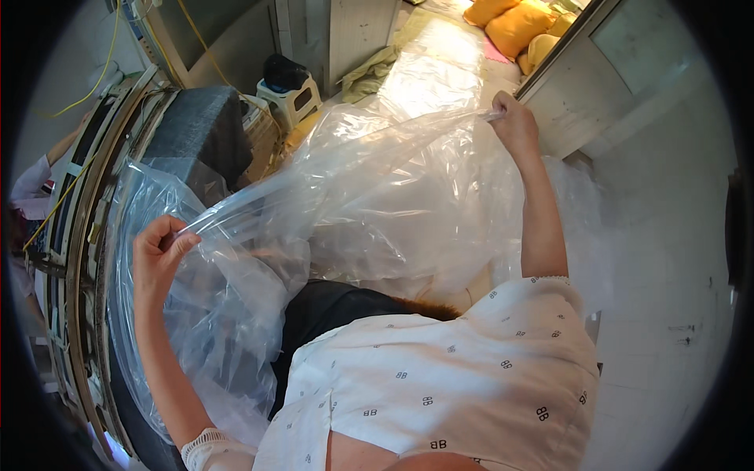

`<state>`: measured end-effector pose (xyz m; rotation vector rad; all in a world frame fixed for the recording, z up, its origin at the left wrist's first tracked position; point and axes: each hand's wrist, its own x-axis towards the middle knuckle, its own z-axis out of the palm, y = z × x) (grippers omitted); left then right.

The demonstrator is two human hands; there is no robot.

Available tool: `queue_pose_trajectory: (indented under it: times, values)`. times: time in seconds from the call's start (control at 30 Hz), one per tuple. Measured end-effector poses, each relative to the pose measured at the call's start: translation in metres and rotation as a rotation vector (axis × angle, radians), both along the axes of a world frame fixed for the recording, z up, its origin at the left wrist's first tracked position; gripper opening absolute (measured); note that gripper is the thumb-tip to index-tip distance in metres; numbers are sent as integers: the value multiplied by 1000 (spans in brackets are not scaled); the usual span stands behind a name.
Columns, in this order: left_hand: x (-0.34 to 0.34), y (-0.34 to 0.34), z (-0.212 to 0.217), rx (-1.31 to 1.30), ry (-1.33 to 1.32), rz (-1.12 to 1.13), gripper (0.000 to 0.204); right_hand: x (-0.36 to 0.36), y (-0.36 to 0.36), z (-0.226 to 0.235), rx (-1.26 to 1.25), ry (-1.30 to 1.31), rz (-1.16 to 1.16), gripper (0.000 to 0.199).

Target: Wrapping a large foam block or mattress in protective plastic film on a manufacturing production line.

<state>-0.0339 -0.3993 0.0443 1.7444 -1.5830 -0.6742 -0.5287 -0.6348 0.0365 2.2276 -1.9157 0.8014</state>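
Note:
A large sheet of clear plastic film (pixel 393 212) is stretched between my two hands. My left hand (pixel 161 247) pinches one edge of it between thumb and fingers, low on the left. Farther off and to the right, my right hand (pixel 514 125) is closed in a fist on another part of the edge. The film pulls into a taut, gathered band between the hands, and loose folds hang below it. More of the film lies bunched beside my left forearm and over the dark cloth at my lap. Whether the film is one layer or several, I cannot tell.
Along the left runs a long bench edge (pixel 86 235) with rails, and another person's arm (pixel 67 145) shows beyond it. A grey padded block (pixel 196 129) and a white stool (pixel 294 102) with a black bundle stand ahead. Orange cushions (pixel 518 31) lie past the doorway; a pale wall rises at right.

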Motion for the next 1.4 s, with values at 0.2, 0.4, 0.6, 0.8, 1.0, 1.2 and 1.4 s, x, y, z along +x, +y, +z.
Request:
queue_pose_trajectory:
  times: [0.2, 0.4, 0.6, 0.8, 1.0, 1.2, 1.4]
  values:
    - [-29, -8, -25, -216, 264, 108, 20, 14, -15, -10, -50, 231, -117, 23]
    - [-92, -28, -3, -231, -211, 193, 11, 222, 72, -2, 254, -297, 1271, 76]
    - [0, 60, -6, -455, -41, 601, 19, 321, 95, -60, 838, -696, 1373, 20]
    - [85, 316, -81, -30, -823, 1182, 29, 387, 92, -95, 1611, -807, 1185, 19]
    - [-23, 404, -159, 191, -562, 1433, 16, 414, 134, -91, 1334, -664, 1526, 14]
    - [-88, 520, -278, 856, -75, 846, 22, 369, 163, -67, 1025, -308, 1875, 7]
    - [64, 321, -44, 107, -234, 987, 14, 342, 167, -52, 903, -85, 1890, 4]
